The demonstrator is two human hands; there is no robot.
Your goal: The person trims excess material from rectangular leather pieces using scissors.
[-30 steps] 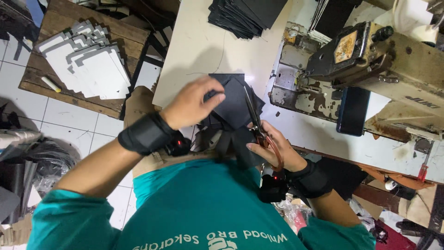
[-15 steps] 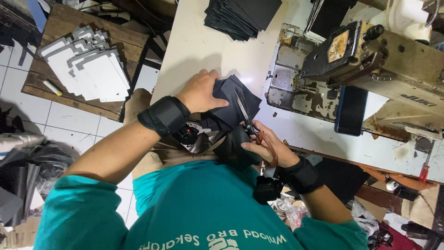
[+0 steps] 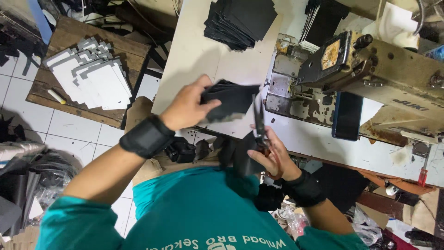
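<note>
Up close, two hands work a black piece at a sewing table.

Nearest, the right hand (image 3: 273,155) is clenched around scissors (image 3: 259,122), blades pointing up beside the black fabric piece (image 3: 231,99), which the left hand (image 3: 187,106) pinches by its edge above the white table (image 3: 194,60). Just beyond stands the worn sewing machine (image 3: 365,69); farther off lies a stack of black pieces (image 3: 240,18), and left, white cut panels (image 3: 92,74) on a wooden board (image 3: 69,34).

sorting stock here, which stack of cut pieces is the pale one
The stack on the wooden board: its pieces are white-grey, while the stack on the sewing table is black.
</note>
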